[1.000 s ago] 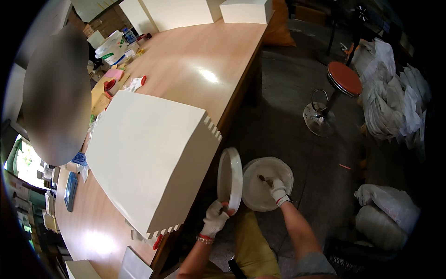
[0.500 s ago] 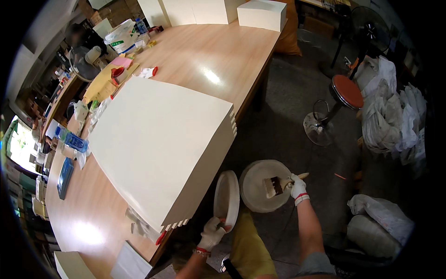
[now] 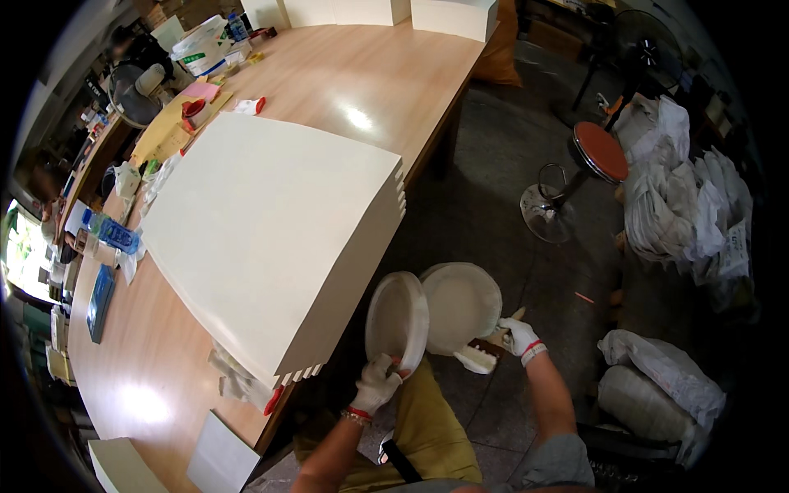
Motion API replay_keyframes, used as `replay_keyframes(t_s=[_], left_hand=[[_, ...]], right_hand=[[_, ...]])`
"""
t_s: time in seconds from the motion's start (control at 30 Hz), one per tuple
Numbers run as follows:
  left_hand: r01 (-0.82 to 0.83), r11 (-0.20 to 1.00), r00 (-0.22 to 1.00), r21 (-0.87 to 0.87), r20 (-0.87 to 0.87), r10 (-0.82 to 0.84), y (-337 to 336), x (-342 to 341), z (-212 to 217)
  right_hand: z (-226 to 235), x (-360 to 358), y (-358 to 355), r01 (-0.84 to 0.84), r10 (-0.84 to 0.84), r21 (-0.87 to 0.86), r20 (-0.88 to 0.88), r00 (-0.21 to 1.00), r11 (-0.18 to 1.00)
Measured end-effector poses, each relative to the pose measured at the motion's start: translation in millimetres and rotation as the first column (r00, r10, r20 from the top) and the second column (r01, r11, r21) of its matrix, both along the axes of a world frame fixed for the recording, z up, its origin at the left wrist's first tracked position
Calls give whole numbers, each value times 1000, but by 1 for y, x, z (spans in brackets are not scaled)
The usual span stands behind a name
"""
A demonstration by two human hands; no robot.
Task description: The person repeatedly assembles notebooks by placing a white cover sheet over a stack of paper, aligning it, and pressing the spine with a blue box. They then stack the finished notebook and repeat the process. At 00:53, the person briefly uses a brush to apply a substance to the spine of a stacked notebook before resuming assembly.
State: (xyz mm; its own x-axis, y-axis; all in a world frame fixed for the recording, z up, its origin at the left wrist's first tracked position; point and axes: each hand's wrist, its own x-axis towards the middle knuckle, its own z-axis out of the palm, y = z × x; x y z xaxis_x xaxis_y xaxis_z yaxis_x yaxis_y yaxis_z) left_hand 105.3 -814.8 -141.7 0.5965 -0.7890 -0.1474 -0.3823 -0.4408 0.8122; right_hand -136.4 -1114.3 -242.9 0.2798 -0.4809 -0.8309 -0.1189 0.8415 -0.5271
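My left hand point(image 3: 376, 388), in a white glove, grips the near rim of a round whitish lid point(image 3: 396, 316), tilted beside the table. The lid overlaps the left edge of a round bucket point(image 3: 463, 300) with pale contents, standing low by my knees. With my right hand point(image 3: 519, 337), also gloved, I hold a wide flat brush point(image 3: 486, 352). Its white-coated bristles hang just outside the bucket's near rim, pointing left; whether they touch it I cannot tell. A tall stack of large white sheets point(image 3: 275, 230) lies on the table to the left, with stepped notches at its corners.
The curved wooden table point(image 3: 345, 74) carries a water bottle point(image 3: 113, 233), a blue box point(image 3: 101, 302), tape point(image 3: 195, 113) and a white tub point(image 3: 201, 48). A red-seated stool point(image 3: 600, 151) and bagged bundles point(image 3: 657, 205) stand at the right. Another person point(image 3: 141, 53) is far left.
The brush has come from over the bucket toward me, past its near rim. My left hand has raised the lid and turned its inner face more into view. The whole view has shifted slightly.
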Motion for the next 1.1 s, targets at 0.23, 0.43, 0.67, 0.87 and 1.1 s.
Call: replay_keyframes(t_s=[0.23, 0.43, 0.67, 0.87, 1.1], left_hand=[[220, 965, 959, 147, 151, -241, -72, -11, -21], [547, 772, 805, 324, 48, -591, -136, -62, -101], [421, 904, 901, -80, 156, -405, -133, -81, -210], [557, 826, 826, -92, -46, -562, -75, -55, 10], [416, 857, 772, -303, 616, -157, 31, 1, 253]], right_hand=[[27, -50, 23, 492, -539, 233, 240, 807, 839], [45, -72, 23, 629, -633, 131, 327, 702, 766], [69, -57, 33, 659, -623, 131, 500, 601, 741], [115, 59, 53, 465, -320, 64, 808, 494, 883], [219, 192, 79, 527, 172, -502, 815, 553, 686]])
